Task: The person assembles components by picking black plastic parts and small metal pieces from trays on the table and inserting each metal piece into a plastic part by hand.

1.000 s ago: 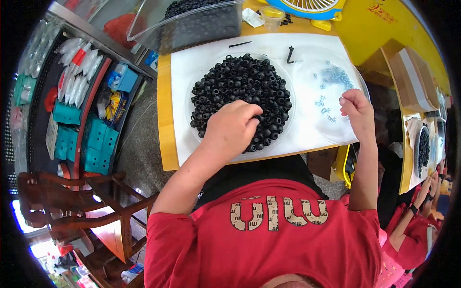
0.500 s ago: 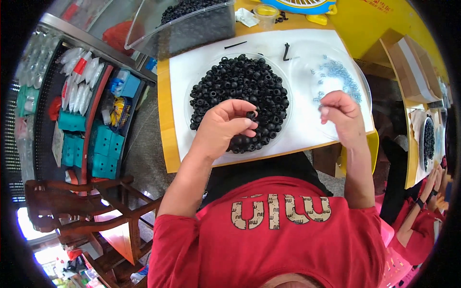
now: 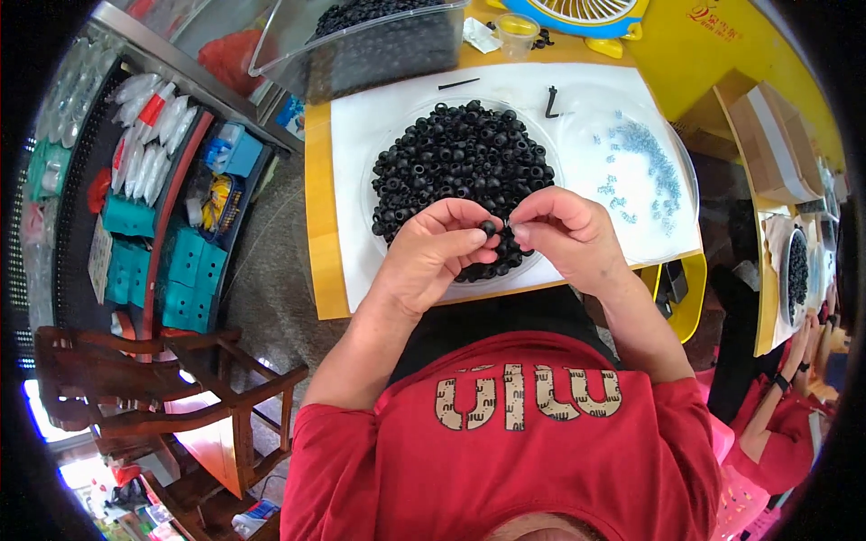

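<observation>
My left hand (image 3: 431, 251) pinches a small round black plastic piece with a hole (image 3: 488, 228) between thumb and fingertips. Fingertips of my right hand (image 3: 575, 242) are pressed together close beside it, on something too small to make out. Both hands are over the near edge of a heap of similar black pieces (image 3: 458, 155), which fills a round clear tray (image 3: 369, 203). To the right, a clear round plate (image 3: 574, 135) carries many tiny clear bluish pieces (image 3: 642, 149), some scattered toward its middle.
Beyond the tray stand a clear bin of black pieces (image 3: 383, 65), a small clear cup (image 3: 517, 38) and a blue-and-yellow fan (image 3: 586, 20). Two thin black tools, one straight (image 3: 458, 84) and one bent (image 3: 552, 102), lie on the white sheet. A co-worker's arm (image 3: 767, 419) shows at right.
My right hand has moved left from the plate of clear pieces to meet my left hand. The left hand still holds the black piece, shifted slightly right and down.
</observation>
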Available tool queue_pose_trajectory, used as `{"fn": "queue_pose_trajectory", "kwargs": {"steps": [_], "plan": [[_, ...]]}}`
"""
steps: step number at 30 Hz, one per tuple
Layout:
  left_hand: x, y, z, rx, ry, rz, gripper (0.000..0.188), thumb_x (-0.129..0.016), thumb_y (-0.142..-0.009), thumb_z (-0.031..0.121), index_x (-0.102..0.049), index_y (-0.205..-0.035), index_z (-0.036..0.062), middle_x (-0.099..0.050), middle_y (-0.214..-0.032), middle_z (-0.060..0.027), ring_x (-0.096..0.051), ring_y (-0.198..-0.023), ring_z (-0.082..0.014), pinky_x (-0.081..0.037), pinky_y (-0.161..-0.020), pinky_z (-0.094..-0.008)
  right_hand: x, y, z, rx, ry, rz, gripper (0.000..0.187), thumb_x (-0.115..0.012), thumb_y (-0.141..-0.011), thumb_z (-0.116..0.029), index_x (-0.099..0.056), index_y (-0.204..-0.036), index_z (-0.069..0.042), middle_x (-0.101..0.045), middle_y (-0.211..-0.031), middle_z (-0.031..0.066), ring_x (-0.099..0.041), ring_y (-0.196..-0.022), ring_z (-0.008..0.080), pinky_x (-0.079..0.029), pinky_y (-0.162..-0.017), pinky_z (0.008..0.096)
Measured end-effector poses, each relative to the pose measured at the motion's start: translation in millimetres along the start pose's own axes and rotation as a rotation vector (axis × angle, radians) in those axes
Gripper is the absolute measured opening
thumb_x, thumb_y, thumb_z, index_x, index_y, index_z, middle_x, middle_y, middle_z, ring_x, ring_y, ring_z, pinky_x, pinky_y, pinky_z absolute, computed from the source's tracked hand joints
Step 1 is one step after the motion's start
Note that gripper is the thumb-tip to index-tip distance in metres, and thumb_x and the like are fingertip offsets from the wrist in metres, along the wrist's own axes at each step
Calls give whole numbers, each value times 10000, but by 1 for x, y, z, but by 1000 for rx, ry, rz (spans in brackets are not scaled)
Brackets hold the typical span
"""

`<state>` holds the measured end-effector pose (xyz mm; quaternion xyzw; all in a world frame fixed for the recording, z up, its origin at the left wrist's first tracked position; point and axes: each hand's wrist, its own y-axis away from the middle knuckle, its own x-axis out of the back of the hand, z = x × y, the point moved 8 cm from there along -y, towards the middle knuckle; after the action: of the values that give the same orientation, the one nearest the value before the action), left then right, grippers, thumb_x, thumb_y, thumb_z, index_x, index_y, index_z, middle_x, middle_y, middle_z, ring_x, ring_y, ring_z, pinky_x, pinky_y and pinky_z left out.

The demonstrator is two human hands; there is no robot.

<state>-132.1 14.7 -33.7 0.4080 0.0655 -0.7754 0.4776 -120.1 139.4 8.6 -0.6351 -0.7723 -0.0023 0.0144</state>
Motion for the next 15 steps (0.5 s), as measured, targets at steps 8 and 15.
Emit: {"fn": "queue_pose_trajectory", "kwargs": {"steps": [8, 15], "plan": [[-2, 6, 1, -46, -163, 9, 170, -570, -740, -21, -531, -905, -12, -589, -823, -116, -605, -701, -207, -522, -661, -291, -14, 0, -19, 210, 282, -8, 64, -580, -723, -15, -569, -785, -30, -568, -723, 58, -564, -681, 146, -448, -585, 238], [-2, 8, -6, 21, -19, -6, 180, -569, -753, -1, -533, -928, -15, -591, -825, -131, -607, -721, -213, -520, -683, -310, -17, 6, -22, 265, 377, 54, 92, -585, -698, -14, -567, -784, -41, -565, -729, 84, -571, -652, 207, -457, -571, 275]]}}
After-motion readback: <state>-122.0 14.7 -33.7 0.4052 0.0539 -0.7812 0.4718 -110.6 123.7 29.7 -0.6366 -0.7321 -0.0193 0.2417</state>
